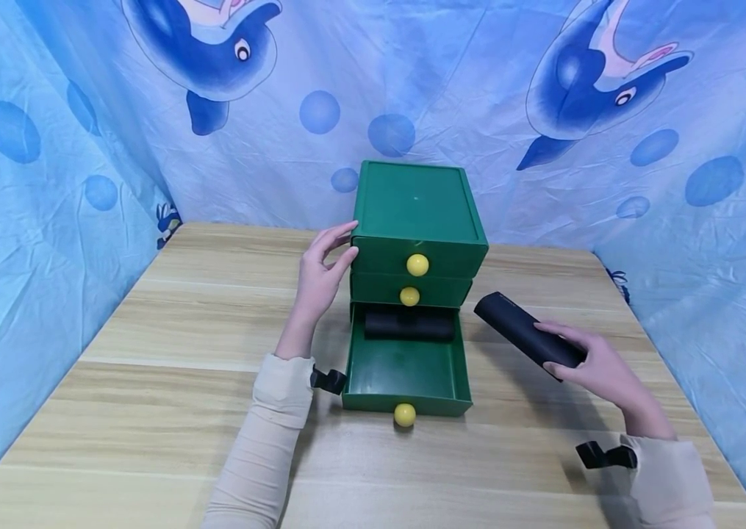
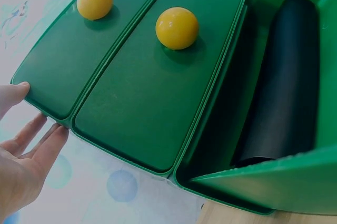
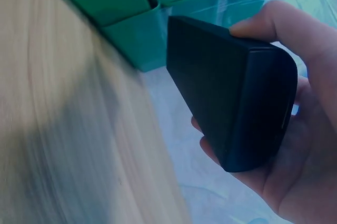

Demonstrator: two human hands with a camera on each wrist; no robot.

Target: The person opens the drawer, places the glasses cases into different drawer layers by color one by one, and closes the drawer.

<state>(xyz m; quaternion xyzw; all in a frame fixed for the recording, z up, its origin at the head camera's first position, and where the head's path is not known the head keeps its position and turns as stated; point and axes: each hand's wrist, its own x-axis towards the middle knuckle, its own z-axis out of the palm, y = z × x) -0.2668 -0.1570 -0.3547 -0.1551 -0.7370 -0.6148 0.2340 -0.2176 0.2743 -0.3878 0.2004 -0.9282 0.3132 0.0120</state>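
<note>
A green drawer cabinet (image 1: 417,200) with round yellow knobs stands on the table. Its bottom drawer (image 1: 406,371) is pulled out, and a black glasses case (image 1: 409,325) lies crosswise at the back of it. My left hand (image 1: 320,275) touches the cabinet's left side near the top drawer, thumb at the front corner and fingers fairly straight along the side. To the right of the cabinet, my right hand (image 1: 591,364) grips one end of another long black case (image 1: 521,328), rounded on one side and flat on another, held tilted above the table.
The upper drawers (image 1: 379,256) are closed. Under everything is a light wood-grain table (image 1: 167,382). Behind it and along both sides hangs a blue cloth (image 1: 452,81) printed with dolphins and bubbles. Each wrist wears a black camera mount (image 1: 328,380).
</note>
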